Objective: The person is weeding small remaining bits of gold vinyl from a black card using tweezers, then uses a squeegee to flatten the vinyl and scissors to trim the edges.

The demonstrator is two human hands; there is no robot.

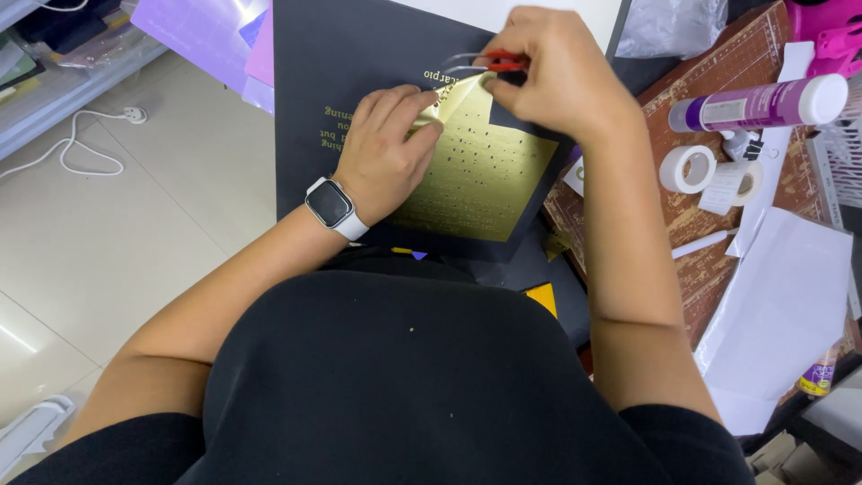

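The left hand (388, 148), with a white smartwatch (332, 206) at the wrist, pinches a curled-up corner of gold foil sheet (476, 175) between thumb and fingers, its grip clenched on the foil. The foil lies on a large black card (359, 63) with gold lettering near its upper part; the card rests across the person's lap and leans over the left edge of the table (718, 260). The right hand (557, 76) is closed on a pair of red-handled tweezers (485, 63), whose silvery tips point left, just beside the lifted foil corner and above the left hand's fingers. Whether the tips touch the foil cannot be told. On the table, to the right of the right forearm, lies a brown cutting mat (691, 216) marked with a grid. On it, near the far right corner of the table, a purple-and-white glue stick (763, 103) lies on its side, and just below it sit two rolls of white tape (709, 171), touching each other. White paper sheets (781, 305) lie toward the near right edge of the table. On the pale tiled floor (153, 207) at the left a white cable (81, 148) is loosely coiled.
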